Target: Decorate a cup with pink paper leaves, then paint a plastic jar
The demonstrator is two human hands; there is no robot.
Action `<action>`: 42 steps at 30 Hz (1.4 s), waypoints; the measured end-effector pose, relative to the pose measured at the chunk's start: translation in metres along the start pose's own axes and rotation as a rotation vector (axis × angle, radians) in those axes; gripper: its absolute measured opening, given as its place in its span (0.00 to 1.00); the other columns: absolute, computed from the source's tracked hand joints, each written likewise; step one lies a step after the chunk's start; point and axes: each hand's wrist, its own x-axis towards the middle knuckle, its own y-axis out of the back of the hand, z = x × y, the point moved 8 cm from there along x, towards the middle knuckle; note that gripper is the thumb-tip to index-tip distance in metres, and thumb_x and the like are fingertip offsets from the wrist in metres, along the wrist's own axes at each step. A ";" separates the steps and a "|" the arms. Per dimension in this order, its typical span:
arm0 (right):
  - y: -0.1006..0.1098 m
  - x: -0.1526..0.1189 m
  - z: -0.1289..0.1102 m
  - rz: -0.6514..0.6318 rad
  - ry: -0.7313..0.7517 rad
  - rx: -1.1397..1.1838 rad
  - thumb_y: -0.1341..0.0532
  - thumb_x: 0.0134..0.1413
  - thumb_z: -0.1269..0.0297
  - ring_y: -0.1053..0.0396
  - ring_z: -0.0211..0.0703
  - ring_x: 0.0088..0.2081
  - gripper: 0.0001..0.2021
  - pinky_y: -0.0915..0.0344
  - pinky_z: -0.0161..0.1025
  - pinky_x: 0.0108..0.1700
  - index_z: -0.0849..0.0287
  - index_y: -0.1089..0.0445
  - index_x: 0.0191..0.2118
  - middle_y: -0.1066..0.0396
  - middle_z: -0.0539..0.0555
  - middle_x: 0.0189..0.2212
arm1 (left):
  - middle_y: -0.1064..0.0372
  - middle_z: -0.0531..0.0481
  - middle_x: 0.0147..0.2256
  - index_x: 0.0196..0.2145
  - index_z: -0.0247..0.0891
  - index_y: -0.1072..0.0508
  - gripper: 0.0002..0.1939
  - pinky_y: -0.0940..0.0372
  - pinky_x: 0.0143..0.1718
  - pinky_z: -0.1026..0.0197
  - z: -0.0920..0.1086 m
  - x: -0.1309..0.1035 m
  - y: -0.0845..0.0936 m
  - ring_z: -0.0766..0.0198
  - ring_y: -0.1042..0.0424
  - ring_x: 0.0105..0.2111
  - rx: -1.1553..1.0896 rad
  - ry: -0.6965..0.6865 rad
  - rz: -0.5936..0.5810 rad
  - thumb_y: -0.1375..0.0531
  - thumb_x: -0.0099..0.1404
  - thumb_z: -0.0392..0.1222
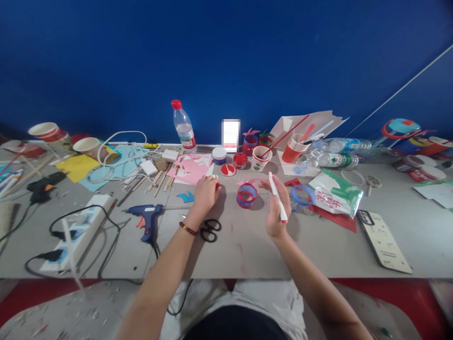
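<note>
Red-and-blue ring (247,195): it stands on the grey table (230,259) between the two hands, touched by neither; probably this place is convenient for both.
Right hand (278,213): just to the right of the ring, it holds a white marker (278,197), which is tilted with its red end low; the thumb seems to steady the barrel.
Left hand (206,191): it is to the left of the ring, low at the table, fingers narrow; a small red piece (217,186) shows at the fingertips, but I cannot tell if it is gripped.
Scissors (210,230): they lie left and nearer than the ring, partly under the left forearm, perhaps put down to free the fingers.
Red paint pot (240,161): behind the ring, uncovered, its lid (228,170) just beside it.
Brush (290,131): it leans in a paper cup (261,164) behind the ring to the right, likely so its wet end does not touch the table.
</note>
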 end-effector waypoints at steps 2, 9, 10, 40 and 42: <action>0.000 -0.001 -0.001 -0.016 0.023 -0.059 0.51 0.67 0.58 0.24 0.51 0.45 0.18 0.33 0.58 0.55 0.51 0.32 0.56 0.24 0.56 0.44 | 0.29 0.42 0.34 0.32 0.40 0.27 0.04 0.40 0.46 0.49 0.004 0.001 0.006 0.50 0.34 0.41 -0.204 -0.002 0.064 0.42 0.63 0.39; -0.001 -0.015 0.013 -0.036 -0.025 0.114 0.41 0.62 0.64 0.23 0.44 0.33 0.08 0.25 0.45 0.37 0.53 0.33 0.46 0.24 0.53 0.36 | 0.28 0.51 0.34 0.36 0.39 0.26 0.17 0.36 0.41 0.59 0.022 -0.002 0.009 0.64 0.31 0.34 -1.195 0.055 -0.001 0.31 0.55 0.53; -0.004 -0.016 0.015 -0.052 -0.034 0.133 0.39 0.60 0.64 0.23 0.44 0.32 0.07 0.25 0.44 0.36 0.54 0.33 0.45 0.24 0.52 0.36 | 0.28 0.51 0.33 0.36 0.39 0.25 0.18 0.35 0.41 0.59 0.023 -0.002 0.009 0.65 0.31 0.34 -1.228 0.065 -0.021 0.30 0.54 0.53; -0.018 0.001 0.006 -0.114 -0.374 0.392 0.33 0.53 0.49 0.27 0.43 0.22 0.16 0.29 0.38 0.20 0.56 0.34 0.32 0.27 0.49 0.21 | 0.30 0.53 0.22 0.31 0.35 0.26 0.16 0.37 0.20 0.67 0.074 -0.021 0.030 0.71 0.34 0.19 -1.210 0.024 -0.241 0.30 0.55 0.51; -0.011 0.001 -0.009 -0.128 -0.444 0.420 0.32 0.53 0.49 0.28 0.41 0.22 0.16 0.29 0.38 0.22 0.56 0.34 0.32 0.28 0.48 0.21 | 0.28 0.51 0.26 0.35 0.35 0.25 0.15 0.35 0.23 0.67 0.086 -0.038 0.047 0.70 0.33 0.21 -1.122 0.033 -0.169 0.33 0.59 0.50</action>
